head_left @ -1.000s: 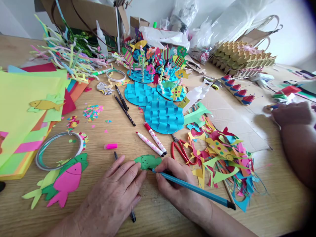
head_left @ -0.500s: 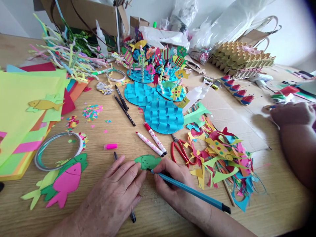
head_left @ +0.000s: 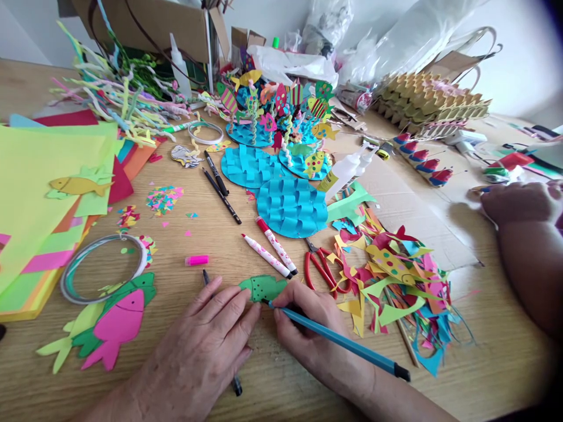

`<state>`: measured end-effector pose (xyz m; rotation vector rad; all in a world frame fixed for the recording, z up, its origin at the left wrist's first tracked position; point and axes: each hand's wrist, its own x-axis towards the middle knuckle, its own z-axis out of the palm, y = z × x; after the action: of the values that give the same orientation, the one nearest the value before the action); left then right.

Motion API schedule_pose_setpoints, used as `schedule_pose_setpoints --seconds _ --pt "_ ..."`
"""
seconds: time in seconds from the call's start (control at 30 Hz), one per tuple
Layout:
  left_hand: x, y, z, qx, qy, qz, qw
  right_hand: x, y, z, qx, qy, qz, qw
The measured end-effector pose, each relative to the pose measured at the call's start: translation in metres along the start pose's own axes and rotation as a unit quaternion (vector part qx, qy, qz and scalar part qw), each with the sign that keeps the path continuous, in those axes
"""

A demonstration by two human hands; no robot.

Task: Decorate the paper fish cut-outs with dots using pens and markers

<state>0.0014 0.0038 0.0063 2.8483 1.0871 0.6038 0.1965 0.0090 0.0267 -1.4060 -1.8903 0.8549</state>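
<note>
- A black pen [head_left: 237, 385] lies under the left hand [head_left: 209, 337]; I think it could roll and disturb this hand.
- The left hand is flat with fingers extended, gripping nothing, only pressing the green paper [head_left: 266, 288] on the desk [head_left: 169, 255]; weak pressure may let the paper slip.
- The right hand [head_left: 314, 337] is closed around the blue pen [head_left: 343, 341]; fresh ink, if touched, could smear.
- Since one second ago, the blue pen's back end has swung slightly nearer; the blue disc [head_left: 290, 205] beyond looks unmoved.

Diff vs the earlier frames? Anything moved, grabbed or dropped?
The blue pen tilted a bit, its back end swinging slightly left and down in view; the right hand eased left with it. Nothing grabbed or released. The left hand stayed on the green paper cutout.
</note>
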Motion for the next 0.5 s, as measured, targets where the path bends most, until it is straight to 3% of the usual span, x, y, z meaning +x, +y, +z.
schedule_pose_setpoints --seconds 0.5 --pt "0.001 -0.0019 -0.0025 0.013 -0.012 0.022 1.0 -0.0002 0.0012 0.001 -0.009 0.003 0.003 1.0"
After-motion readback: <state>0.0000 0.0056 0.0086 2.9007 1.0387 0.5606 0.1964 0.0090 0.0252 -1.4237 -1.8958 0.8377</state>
